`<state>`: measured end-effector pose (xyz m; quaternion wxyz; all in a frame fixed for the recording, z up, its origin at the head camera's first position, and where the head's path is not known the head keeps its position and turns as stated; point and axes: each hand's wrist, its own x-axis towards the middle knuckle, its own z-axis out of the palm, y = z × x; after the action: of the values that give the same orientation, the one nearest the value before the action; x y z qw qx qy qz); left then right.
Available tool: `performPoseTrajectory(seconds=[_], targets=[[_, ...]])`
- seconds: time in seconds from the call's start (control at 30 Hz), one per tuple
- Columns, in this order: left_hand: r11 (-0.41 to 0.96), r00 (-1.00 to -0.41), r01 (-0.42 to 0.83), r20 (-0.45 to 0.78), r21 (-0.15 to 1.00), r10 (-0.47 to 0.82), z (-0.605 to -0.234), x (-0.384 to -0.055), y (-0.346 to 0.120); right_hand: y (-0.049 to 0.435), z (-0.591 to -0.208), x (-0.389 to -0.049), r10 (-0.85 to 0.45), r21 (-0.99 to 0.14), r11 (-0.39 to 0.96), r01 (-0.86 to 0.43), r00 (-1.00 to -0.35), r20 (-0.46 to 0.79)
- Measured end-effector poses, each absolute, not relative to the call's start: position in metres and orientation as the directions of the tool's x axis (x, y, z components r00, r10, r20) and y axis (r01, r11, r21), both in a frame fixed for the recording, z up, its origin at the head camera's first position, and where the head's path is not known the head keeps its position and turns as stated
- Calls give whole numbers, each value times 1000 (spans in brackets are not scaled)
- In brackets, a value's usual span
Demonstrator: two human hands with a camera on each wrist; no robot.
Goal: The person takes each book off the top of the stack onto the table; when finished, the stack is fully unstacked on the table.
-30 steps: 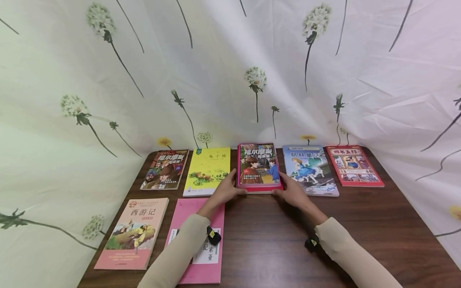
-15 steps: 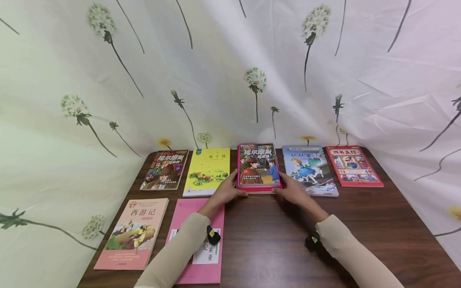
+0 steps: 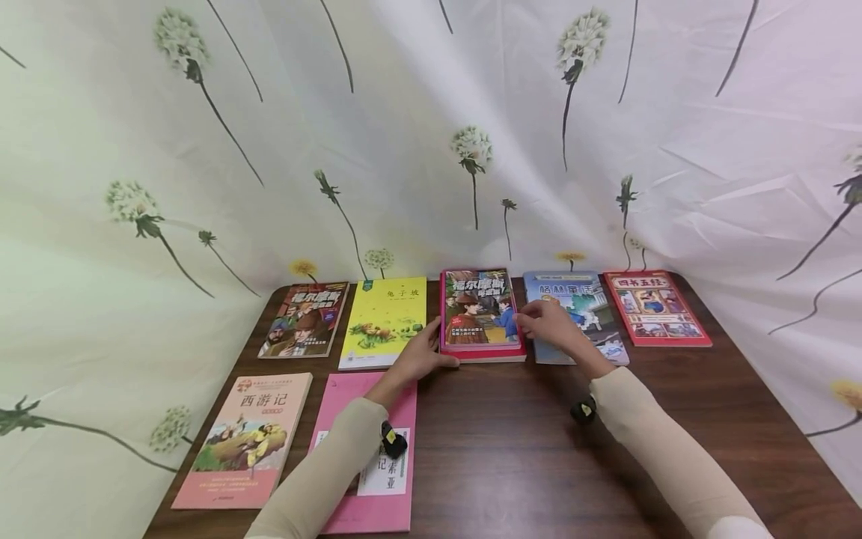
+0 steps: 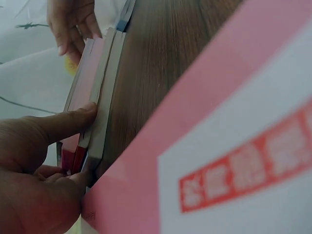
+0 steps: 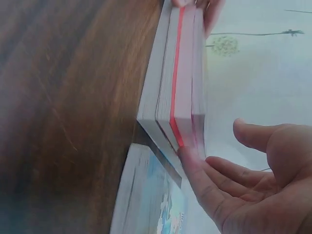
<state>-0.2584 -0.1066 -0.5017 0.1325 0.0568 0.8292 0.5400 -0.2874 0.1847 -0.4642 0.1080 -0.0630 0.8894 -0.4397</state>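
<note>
A stack of several books stands at the back middle of the table, topped by a dark comic-style book [image 3: 478, 311] with a pink-red book [image 3: 488, 357] showing beneath it. In the head view my left hand [image 3: 419, 356] holds the stack's front left corner. Its thumb [image 4: 73, 122] lies across the front page edges, with the fingers along the left side. My right hand [image 3: 555, 326] is at the stack's right side, over part of the blue book [image 3: 584, 299]. Seen from the right wrist, its index finger [image 5: 197, 175] touches the stack's side, and the thumb [image 5: 256, 134] is clear of it.
A yellow book [image 3: 384, 322] and a dark book [image 3: 306, 318] lie left of the stack. A red book [image 3: 656, 308] is at the far right. Nearer are a peach book [image 3: 245, 434] and a pink book [image 3: 367, 397], partly under my left arm. A floral cloth [image 3: 404, 150] hangs behind.
My right hand has let go of the stack's front right corner and risen along its right side, its thumb coming off the front edge. The left hand stays at its corner.
</note>
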Motion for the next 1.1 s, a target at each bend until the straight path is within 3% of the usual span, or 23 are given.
performPoseTrajectory(seconds=[0.3,0.57,1.1], targets=[[419,-951,-60,-180,906,251,-503,-261,-111,172,-475,-312,-163,-689,725,-1,-972,-171],[426,-944,-55,-186,903,272,-501,-258,-112,166,-479,-311,-88,-737,671,84,-977,-192],[431,-947,-63,-189,900,258,-501,-260,-114,167,-479,-312,-74,-766,632,121,-974,-216]])
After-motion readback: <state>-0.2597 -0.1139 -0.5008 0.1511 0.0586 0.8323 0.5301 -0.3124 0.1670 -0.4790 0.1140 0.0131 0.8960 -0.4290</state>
